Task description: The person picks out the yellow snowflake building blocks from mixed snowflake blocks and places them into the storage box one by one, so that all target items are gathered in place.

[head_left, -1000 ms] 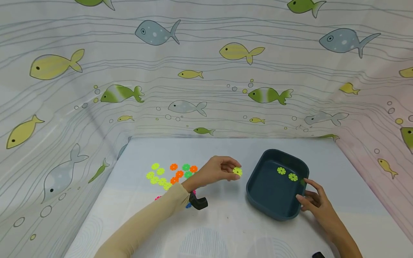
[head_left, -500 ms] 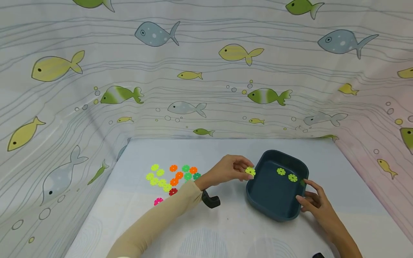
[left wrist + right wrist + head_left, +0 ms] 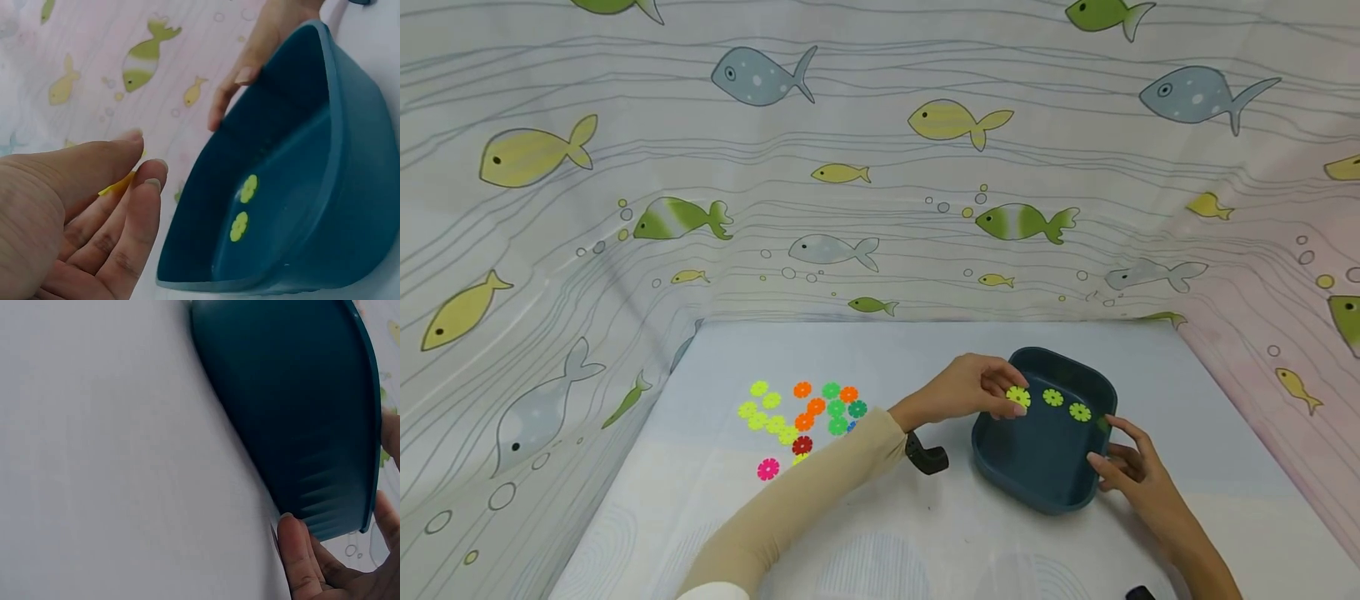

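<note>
My left hand pinches a yellow-green flower-shaped disc between thumb and fingers, over the left side of a dark blue plastic tub. In the left wrist view the pinched disc shows only as a thin yellow edge, partly hidden by the fingers. Two similar yellow-green discs lie on the tub's floor. On the tub's right side my right hand grips the wall, thumb at the rim. The right wrist view shows fingertips of that hand low against the tub's outer wall.
Left of the tub, several loose flower-shaped discs lie on the white table: yellow ones, orange ones, green ones, a dark red one and a pink one. A fish-patterned sheet forms the back and sides.
My left hand has moved right with the pinched disc, from the open table to over the tub. The right hand and the tub have stayed in place.
</note>
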Tool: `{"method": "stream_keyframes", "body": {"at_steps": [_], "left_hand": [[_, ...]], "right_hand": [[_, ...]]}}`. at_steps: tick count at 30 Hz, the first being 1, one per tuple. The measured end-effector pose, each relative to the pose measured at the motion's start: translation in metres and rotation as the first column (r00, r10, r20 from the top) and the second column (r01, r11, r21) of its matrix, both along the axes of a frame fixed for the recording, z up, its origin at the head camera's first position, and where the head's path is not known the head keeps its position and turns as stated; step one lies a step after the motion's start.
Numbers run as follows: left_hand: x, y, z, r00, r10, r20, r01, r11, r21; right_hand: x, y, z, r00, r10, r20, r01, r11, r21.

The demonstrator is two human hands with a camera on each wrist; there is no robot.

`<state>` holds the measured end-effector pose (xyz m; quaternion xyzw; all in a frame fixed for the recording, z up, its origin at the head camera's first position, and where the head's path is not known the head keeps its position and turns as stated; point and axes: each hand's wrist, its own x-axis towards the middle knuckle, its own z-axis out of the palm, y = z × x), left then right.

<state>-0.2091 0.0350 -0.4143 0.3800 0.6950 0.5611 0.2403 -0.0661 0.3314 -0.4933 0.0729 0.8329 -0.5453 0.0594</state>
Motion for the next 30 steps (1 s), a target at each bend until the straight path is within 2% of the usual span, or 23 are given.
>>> {"method": "stream_keyframes", "body": {"at_steps": [7, 13, 20, 25, 30], "left_hand": [[-0.003, 0.019, 0.003, 0.999, -0.039, -0.021, 0.039, 0.999, -0.028], [-0.002, 0.039, -0.001, 0.999, -0.041, -0.014, 0.04, 0.998, -0.049], [-0.002, 0.063, -0.004, 0.999, -0.037, -0.025, 0.034, 0.993, -0.113], [-0.004, 0.075, -0.009, 0.999, -0.027, 0.019, 0.029, 0.991, -0.127], [-0.004, 0.084, -0.014, 0.997, 0.031, 0.075, -0.018, 0.986, -0.167]], "right_hand": [[0.0, -0.001, 0.001, 1.0, -0.006, 0.01, 0.006, 1.0, -0.016], [0.001, 0.001, -0.001, 1.0, -0.003, 0.023, 0.003, 1.0, -0.016], [0.001, 0.001, -0.001, 1.0, 0.009, 0.009, -0.009, 1.0, -0.012], [0.001, 0.001, 0.0, 1.0, 0.017, -0.014, -0.017, 1.0, 0.001], [0.001, 0.001, 0.001, 0.999, 0.025, -0.027, -0.025, 1.0, -0.006]]}}
